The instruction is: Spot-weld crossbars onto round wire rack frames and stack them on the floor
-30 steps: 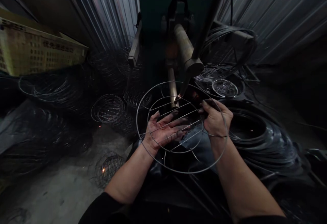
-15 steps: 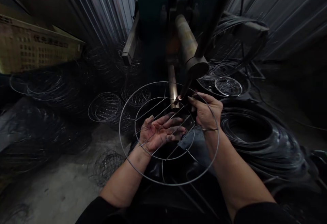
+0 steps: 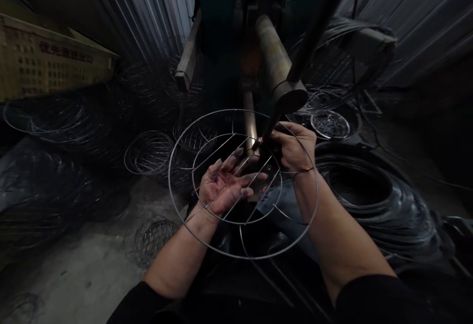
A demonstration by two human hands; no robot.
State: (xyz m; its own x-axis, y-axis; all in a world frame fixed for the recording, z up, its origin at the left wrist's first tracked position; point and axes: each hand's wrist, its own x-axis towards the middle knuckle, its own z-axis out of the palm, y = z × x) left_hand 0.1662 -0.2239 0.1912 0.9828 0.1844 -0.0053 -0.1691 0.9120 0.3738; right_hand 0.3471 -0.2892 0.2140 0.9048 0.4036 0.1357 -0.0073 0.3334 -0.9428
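Note:
A round wire rack point(image 3: 240, 223), made of an outer ring, an inner ring, short spokes and several parallel bars, lies tilted over my hands. My left hand point(image 3: 225, 186) is open beneath it, palm up with fingers spread, bars crossing above the palm. My right hand point(image 3: 297, 149) is closed in a pinch by the rack's far right side, with the outer ring passing over the wrist. What its fingertips hold is hidden. Just left of them, a dark slanted rod point(image 3: 271, 124) meets the rack above a brass-coloured lower rod point(image 3: 250, 117), with a small reddish glow at the contact.
A thick cylindrical machine arm point(image 3: 273, 50) reaches toward me. Wire coils point(image 3: 391, 220) are piled at right, beside a bin with round wire pieces point(image 3: 330, 124). Wire rings point(image 3: 148, 152) and mesh pieces lie at left, below a yellow crate point(image 3: 55, 63).
The wire rack has turned slightly counterclockwise, its near spoke moving right and its right spoke moving up. My left hand has shifted slightly left. My right hand stays near the rod tips.

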